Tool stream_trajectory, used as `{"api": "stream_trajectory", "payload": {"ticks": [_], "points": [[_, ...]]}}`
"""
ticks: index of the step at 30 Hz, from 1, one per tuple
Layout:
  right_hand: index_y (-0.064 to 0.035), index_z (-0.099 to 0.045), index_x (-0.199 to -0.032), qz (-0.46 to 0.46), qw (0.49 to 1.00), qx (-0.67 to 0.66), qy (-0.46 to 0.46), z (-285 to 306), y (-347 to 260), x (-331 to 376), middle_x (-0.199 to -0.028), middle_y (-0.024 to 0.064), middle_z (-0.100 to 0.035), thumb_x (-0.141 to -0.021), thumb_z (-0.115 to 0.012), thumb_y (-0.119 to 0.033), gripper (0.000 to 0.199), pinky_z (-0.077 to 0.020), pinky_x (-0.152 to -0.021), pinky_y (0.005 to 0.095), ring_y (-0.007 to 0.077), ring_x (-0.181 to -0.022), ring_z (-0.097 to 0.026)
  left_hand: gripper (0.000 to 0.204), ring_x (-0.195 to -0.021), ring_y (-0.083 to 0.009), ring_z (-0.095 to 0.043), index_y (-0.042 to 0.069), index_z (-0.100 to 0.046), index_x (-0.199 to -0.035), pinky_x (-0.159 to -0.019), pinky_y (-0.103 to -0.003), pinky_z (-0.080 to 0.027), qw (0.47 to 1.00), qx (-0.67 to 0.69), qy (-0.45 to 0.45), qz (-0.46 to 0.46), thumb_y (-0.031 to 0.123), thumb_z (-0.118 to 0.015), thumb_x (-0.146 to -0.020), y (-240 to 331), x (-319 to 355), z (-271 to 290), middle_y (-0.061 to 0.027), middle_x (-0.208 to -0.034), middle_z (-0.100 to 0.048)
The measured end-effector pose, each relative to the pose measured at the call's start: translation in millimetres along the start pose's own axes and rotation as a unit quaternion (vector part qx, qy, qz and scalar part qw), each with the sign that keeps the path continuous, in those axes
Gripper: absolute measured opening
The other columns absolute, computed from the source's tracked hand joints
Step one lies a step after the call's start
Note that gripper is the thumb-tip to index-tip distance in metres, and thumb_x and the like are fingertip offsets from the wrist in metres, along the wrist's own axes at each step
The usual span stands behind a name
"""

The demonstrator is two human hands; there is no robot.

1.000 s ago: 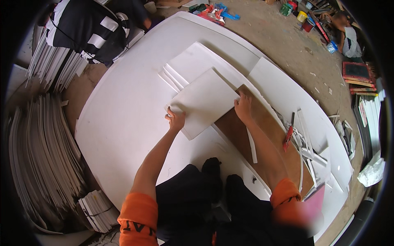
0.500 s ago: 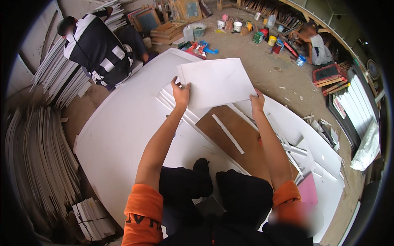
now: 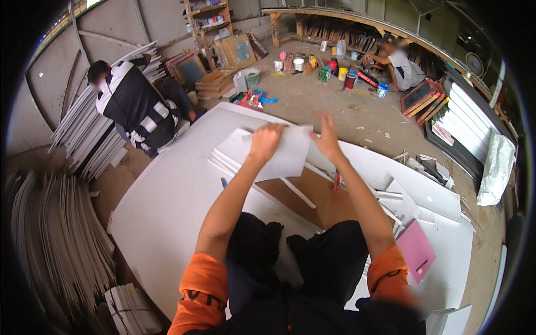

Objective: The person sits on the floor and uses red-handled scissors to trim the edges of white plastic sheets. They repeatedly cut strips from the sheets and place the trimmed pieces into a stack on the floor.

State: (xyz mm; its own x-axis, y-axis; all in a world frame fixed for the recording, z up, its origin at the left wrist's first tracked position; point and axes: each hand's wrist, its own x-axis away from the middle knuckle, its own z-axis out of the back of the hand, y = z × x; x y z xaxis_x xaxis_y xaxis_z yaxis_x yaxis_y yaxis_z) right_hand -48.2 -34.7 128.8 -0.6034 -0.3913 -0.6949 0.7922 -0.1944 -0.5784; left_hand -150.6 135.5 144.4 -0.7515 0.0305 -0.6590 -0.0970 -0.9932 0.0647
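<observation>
My left hand (image 3: 267, 140) is closed over the top edge of a white rectangular sheet (image 3: 289, 159), which is held up over the work surface. Beside the sheet's upper right corner is my right hand (image 3: 328, 138), fingers stretched upward and apart; whether its thumb touches the corner I cannot tell. Beneath the sheet lies a brown board (image 3: 329, 209) with a narrow white strip (image 3: 298, 193) on it. A red cutter-like tool (image 3: 336, 183) rests next to my right forearm. White strips (image 3: 228, 165) lie to the left of the sheet.
I am on a large white panel (image 3: 162, 206). White offcuts (image 3: 391, 195) and a pink sheet (image 3: 414, 250) lie at right. One person (image 3: 142, 106) sits at far left, another (image 3: 405, 67) crouches at far right near paint cans (image 3: 350, 80). Stacked sheets (image 3: 61, 240) stand at left.
The white sheet has tilted and come lower. My left hand has shifted to its top edge, and my right hand has let go of its right corner and risen with fingers spread.
</observation>
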Motion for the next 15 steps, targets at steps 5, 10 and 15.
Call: {"api": "stream_trajectory", "payload": {"ticks": [5, 10, 15], "points": [[-0.0027, -0.045, -0.108, 0.075, 0.983, 0.107, -0.126, -6.5, -5.4, 32.3, -0.103, 0.0160, -0.048, -0.072, -0.055, -0.004, 0.037, -0.0380, -0.085, 0.0377, 0.0314, -0.097, -0.048, 0.021, -0.073, -0.0236, -0.057, 0.007, -0.055, -0.088, -0.060, -0.033, -0.047, 0.991, 0.032, 0.014, -0.127, 0.003, -0.050, -0.068, 11.5, 3.6, -28.5, -0.0082, -0.076, -0.058], [-0.0031, -0.056, -0.091, 0.031, 0.977, 0.182, -0.106, -3.9, 20.8, 43.5, -0.086, 0.0109, -0.056, -0.075, -0.049, -0.001, 0.018, -0.0437, -0.072, 0.0358, 0.0263, -0.086, -0.052, 0.014, -0.068, -0.0240, -0.057, 0.010, -0.051, -0.086, -0.057, -0.035, -0.046, 0.992, 0.096, -0.022, -0.076, 0.011, -0.057, -0.073, 19.0, 6.7, -48.6, -0.0067, -0.071, -0.058], [-0.0029, -0.056, -0.089, 0.013, 0.985, 0.156, -0.069, 4.2, 24.4, 40.4, -0.085, 0.0112, -0.056, -0.074, -0.050, 0.000, 0.016, -0.0430, -0.072, 0.0365, 0.0272, -0.084, -0.051, 0.021, -0.066, -0.0251, -0.057, 0.010, -0.051, -0.087, -0.057, -0.035, -0.045, 0.993, 0.115, -0.001, -0.004, 0.017, -0.061, -0.071, 8.8, 11.1, -49.6, -0.0049, -0.072, -0.059]]}}
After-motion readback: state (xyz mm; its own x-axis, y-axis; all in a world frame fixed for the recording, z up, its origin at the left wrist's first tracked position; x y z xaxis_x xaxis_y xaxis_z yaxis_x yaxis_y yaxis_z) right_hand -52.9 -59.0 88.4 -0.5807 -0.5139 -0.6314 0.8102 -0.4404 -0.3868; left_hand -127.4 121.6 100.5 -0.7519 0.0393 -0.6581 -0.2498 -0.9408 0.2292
